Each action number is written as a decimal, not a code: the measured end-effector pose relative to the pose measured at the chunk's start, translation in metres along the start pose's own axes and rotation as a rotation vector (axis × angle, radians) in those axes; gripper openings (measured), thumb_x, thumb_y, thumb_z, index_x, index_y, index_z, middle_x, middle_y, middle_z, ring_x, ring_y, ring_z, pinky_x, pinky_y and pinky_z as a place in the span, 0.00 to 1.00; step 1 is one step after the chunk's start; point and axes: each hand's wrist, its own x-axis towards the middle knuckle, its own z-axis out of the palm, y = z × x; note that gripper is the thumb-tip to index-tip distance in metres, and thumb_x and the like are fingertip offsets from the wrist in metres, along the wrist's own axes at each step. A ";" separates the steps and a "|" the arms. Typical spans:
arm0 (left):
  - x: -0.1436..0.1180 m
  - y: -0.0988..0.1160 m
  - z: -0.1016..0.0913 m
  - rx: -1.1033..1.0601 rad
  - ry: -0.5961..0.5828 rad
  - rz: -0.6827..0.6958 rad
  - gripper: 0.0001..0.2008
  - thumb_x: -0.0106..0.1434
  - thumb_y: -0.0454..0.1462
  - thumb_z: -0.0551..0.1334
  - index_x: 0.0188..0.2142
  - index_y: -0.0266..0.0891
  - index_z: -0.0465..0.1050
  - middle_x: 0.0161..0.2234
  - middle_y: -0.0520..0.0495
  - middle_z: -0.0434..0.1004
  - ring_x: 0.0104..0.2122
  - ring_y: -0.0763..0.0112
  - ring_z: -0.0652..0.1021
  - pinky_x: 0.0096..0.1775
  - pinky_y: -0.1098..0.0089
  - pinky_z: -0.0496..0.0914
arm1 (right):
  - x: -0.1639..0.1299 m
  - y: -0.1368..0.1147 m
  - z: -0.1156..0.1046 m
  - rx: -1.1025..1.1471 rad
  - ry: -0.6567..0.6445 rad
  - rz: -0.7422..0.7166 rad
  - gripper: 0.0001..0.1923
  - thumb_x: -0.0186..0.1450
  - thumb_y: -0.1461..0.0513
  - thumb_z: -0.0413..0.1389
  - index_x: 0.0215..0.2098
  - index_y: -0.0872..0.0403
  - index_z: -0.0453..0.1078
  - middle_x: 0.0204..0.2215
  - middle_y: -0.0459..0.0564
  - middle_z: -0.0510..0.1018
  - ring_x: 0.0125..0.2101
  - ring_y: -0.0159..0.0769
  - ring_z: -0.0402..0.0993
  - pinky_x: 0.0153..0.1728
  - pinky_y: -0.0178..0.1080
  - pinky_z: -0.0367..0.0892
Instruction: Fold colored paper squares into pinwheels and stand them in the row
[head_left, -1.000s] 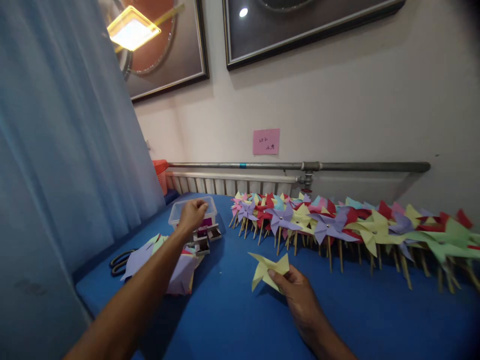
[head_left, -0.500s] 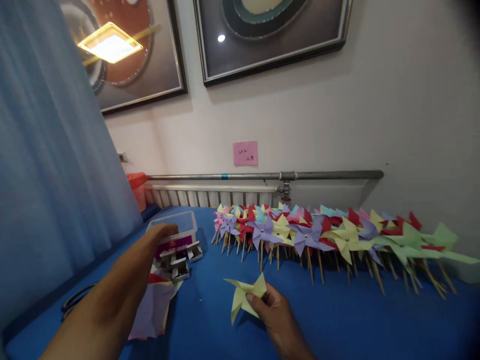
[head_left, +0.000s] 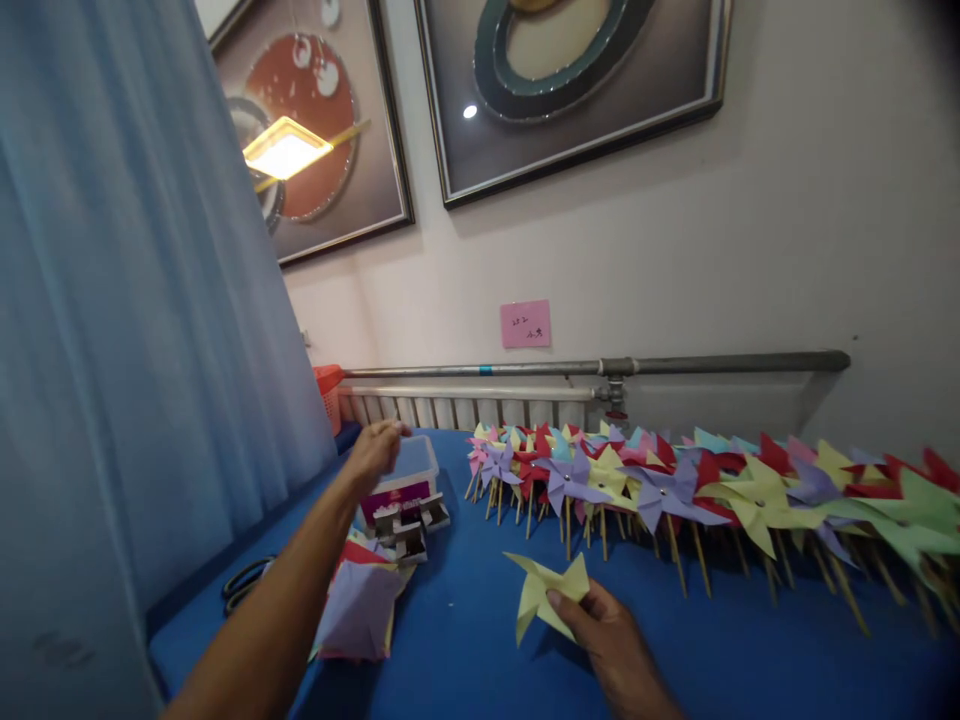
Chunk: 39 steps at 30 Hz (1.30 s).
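Rising higher above the clear box (head_left: 418,458), the left hand (head_left: 375,452) has fingers narrowed, contents unclear; the right hand (head_left: 613,632) still pinches a yellow pinwheel (head_left: 541,598).

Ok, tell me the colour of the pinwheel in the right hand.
The pinwheel is pale yellow, as the head view shows.

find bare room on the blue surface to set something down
Bare blue surface lies between the lavender-topped paper stack and the yellow paper pinwheel in the right hand, and between the grey cardboard boxes and the multicoloured paper pinwheels. Crowded: under those pinwheels and in front of the clear plastic tub.
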 end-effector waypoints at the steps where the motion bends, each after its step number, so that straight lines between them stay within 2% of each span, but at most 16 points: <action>1: -0.015 0.000 0.011 -0.260 -0.046 -0.030 0.20 0.63 0.53 0.57 0.35 0.38 0.69 0.16 0.62 0.51 0.14 0.80 0.51 0.19 0.76 0.49 | -0.001 -0.002 0.000 0.006 0.011 0.010 0.24 0.45 0.49 0.74 0.35 0.52 0.81 0.30 0.50 0.86 0.35 0.51 0.82 0.42 0.48 0.74; 4: -0.056 -0.009 0.048 -0.769 -0.200 -0.096 0.17 0.61 0.51 0.61 0.36 0.39 0.68 0.18 0.60 0.56 0.14 0.80 0.52 0.18 0.76 0.50 | -0.007 -0.008 0.001 0.041 0.027 0.030 0.23 0.46 0.50 0.74 0.36 0.53 0.81 0.31 0.51 0.86 0.36 0.51 0.83 0.42 0.48 0.74; 6: -0.075 -0.018 0.068 -0.941 -0.209 -0.123 0.14 0.60 0.46 0.64 0.33 0.40 0.65 0.18 0.60 0.58 0.14 0.81 0.53 0.18 0.77 0.50 | -0.013 -0.013 0.002 0.058 0.034 0.041 0.21 0.48 0.51 0.74 0.36 0.53 0.80 0.33 0.52 0.86 0.38 0.51 0.83 0.43 0.48 0.75; 8: -0.085 -0.028 0.082 -0.992 -0.205 -0.136 0.13 0.60 0.45 0.65 0.33 0.39 0.65 0.19 0.59 0.62 0.14 0.82 0.54 0.18 0.78 0.50 | -0.018 -0.018 0.004 0.064 0.033 0.053 0.19 0.50 0.53 0.73 0.37 0.53 0.81 0.35 0.52 0.86 0.39 0.52 0.83 0.44 0.49 0.75; 11: -0.092 -0.038 0.092 -0.955 -0.219 -0.148 0.14 0.59 0.44 0.67 0.34 0.37 0.68 0.21 0.56 0.68 0.13 0.85 0.56 0.18 0.78 0.51 | -0.022 -0.024 0.006 0.063 0.047 0.056 0.18 0.51 0.54 0.73 0.37 0.53 0.81 0.37 0.54 0.86 0.39 0.52 0.83 0.43 0.49 0.75; 15: -0.095 -0.041 0.099 -0.901 -0.240 -0.153 0.17 0.59 0.45 0.69 0.38 0.34 0.72 0.19 0.56 0.68 0.12 0.84 0.59 0.17 0.78 0.52 | -0.021 -0.026 0.006 0.049 0.063 0.088 0.21 0.48 0.52 0.74 0.37 0.52 0.81 0.34 0.54 0.86 0.40 0.54 0.83 0.43 0.50 0.76; 18: -0.096 -0.041 0.102 -0.901 -0.250 -0.168 0.18 0.58 0.46 0.70 0.38 0.35 0.71 0.20 0.53 0.74 0.13 0.80 0.66 0.17 0.77 0.57 | -0.019 -0.025 0.003 0.041 0.059 0.103 0.23 0.47 0.53 0.74 0.38 0.52 0.81 0.34 0.53 0.86 0.41 0.55 0.82 0.42 0.50 0.76; 21: -0.097 -0.042 0.104 -0.937 -0.280 -0.203 0.19 0.56 0.46 0.71 0.37 0.36 0.70 0.24 0.49 0.79 0.17 0.73 0.75 0.20 0.75 0.64 | -0.018 -0.023 0.002 0.036 0.058 0.101 0.22 0.47 0.53 0.74 0.38 0.52 0.80 0.35 0.53 0.86 0.41 0.54 0.82 0.42 0.49 0.76; 24: -0.099 -0.043 0.104 -0.963 -0.304 -0.212 0.18 0.57 0.45 0.71 0.38 0.36 0.70 0.27 0.46 0.81 0.21 0.70 0.79 0.23 0.74 0.69 | -0.019 -0.024 0.003 0.027 0.067 0.097 0.21 0.49 0.52 0.74 0.38 0.52 0.80 0.36 0.53 0.86 0.40 0.52 0.82 0.42 0.48 0.76; 27: -0.101 -0.041 0.104 -0.959 -0.324 -0.228 0.18 0.56 0.45 0.72 0.37 0.36 0.70 0.27 0.46 0.81 0.22 0.70 0.79 0.23 0.75 0.69 | -0.020 -0.025 0.003 0.031 0.068 0.089 0.20 0.49 0.52 0.74 0.36 0.53 0.80 0.36 0.53 0.86 0.41 0.50 0.82 0.43 0.46 0.76; 32: -0.104 -0.039 0.110 -0.890 -0.290 -0.272 0.18 0.53 0.45 0.73 0.35 0.35 0.73 0.24 0.53 0.74 0.18 0.78 0.72 0.19 0.76 0.65 | -0.019 -0.024 0.002 0.075 0.062 0.086 0.19 0.48 0.53 0.75 0.34 0.52 0.79 0.34 0.51 0.85 0.40 0.48 0.81 0.43 0.45 0.76; 35: -0.109 -0.047 0.123 -0.686 -0.293 -0.309 0.16 0.53 0.45 0.72 0.33 0.35 0.74 0.21 0.54 0.71 0.16 0.79 0.69 0.18 0.76 0.60 | -0.017 -0.022 -0.001 0.090 0.060 0.082 0.20 0.49 0.54 0.75 0.36 0.52 0.79 0.35 0.50 0.85 0.42 0.47 0.81 0.43 0.44 0.76; 39: -0.125 -0.063 0.151 -0.401 -0.384 -0.369 0.12 0.54 0.43 0.70 0.28 0.38 0.72 0.19 0.54 0.72 0.13 0.78 0.67 0.17 0.76 0.56 | -0.015 -0.020 -0.006 0.121 0.091 0.073 0.17 0.50 0.55 0.74 0.35 0.51 0.78 0.35 0.47 0.84 0.41 0.42 0.80 0.42 0.40 0.75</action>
